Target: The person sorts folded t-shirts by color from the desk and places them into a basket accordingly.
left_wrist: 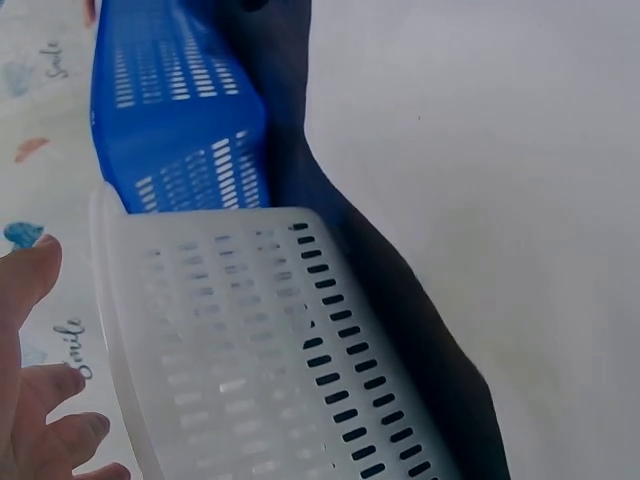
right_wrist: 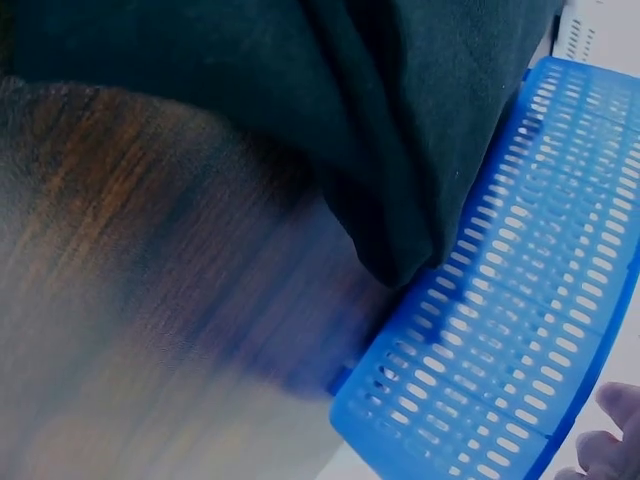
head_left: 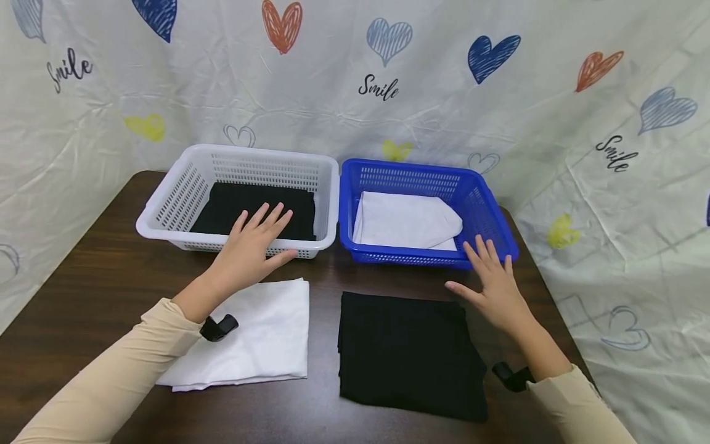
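My left hand point(head_left: 249, 250) is spread with straight fingers over the front rim of the white basket point(head_left: 161, 233), holding nothing. Inside that basket lies a folded black cloth point(head_left: 249, 200). Toward the right, my right hand point(head_left: 496, 293) has its fingers spread at the front right corner of the blue basket point(head_left: 410, 168); whether it touches the rim I cannot tell. A folded white cloth point(head_left: 405, 219) lies in the blue basket. On the table below, another white cloth point(head_left: 272, 333) lies partly under my left forearm, and another black cloth point(head_left: 407, 354) lies left of my right wrist.
Both baskets stand side by side at the back of the dark wooden table point(head_left: 83, 277). Behind them hangs a white curtain point(head_left: 327, 86) printed with hearts and "Smile". A black strap piece point(head_left: 219, 328) sits at my left wrist, and a similar black piece point(head_left: 513, 376) at the right.
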Tool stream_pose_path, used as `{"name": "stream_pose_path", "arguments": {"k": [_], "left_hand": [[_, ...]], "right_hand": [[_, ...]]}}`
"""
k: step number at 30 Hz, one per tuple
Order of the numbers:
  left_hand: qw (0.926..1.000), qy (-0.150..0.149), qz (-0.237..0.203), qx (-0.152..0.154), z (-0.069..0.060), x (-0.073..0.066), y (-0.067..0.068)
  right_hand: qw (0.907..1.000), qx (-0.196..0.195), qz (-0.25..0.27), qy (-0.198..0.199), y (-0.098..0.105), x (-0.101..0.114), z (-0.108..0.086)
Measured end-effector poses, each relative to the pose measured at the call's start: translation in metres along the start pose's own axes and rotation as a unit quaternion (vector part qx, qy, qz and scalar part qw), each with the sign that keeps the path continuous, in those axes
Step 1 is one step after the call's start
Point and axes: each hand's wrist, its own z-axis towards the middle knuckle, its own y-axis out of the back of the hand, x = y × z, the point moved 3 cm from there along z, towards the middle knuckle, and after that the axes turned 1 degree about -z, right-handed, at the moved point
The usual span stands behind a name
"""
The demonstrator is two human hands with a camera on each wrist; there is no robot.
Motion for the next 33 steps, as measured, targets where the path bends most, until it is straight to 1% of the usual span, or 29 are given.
{"name": "stream_pose_path", "arguments": {"k": [7,17,23,28,33], "left_hand": [[0.9999,-0.008,-0.012,0.006,-0.002,-0.01,-0.004],[0.9997,-0.012,-0.017,0.016,-0.003,-0.017,-0.011],[0.9992,-0.016,-0.032,0.02,-0.005,-0.023,-0.015],[0.999,-0.023,-0.03,0.025,-0.008,-0.028,-0.019],[0.9988,-0.03,-0.028,0.026,-0.01,-0.033,-0.023]], "right_hand": [[1.0,0.003,0.002,0.002,0.0,0.005,-0.003],[0.9998,0.018,0.001,0.005,-0.003,0.01,-0.002],[0.9998,0.015,0.009,0.007,-0.004,0.01,-0.007],[0.9997,0.014,0.017,0.004,-0.009,0.01,-0.014],[0.9994,0.017,0.031,0.003,-0.011,0.018,-0.021]]}}
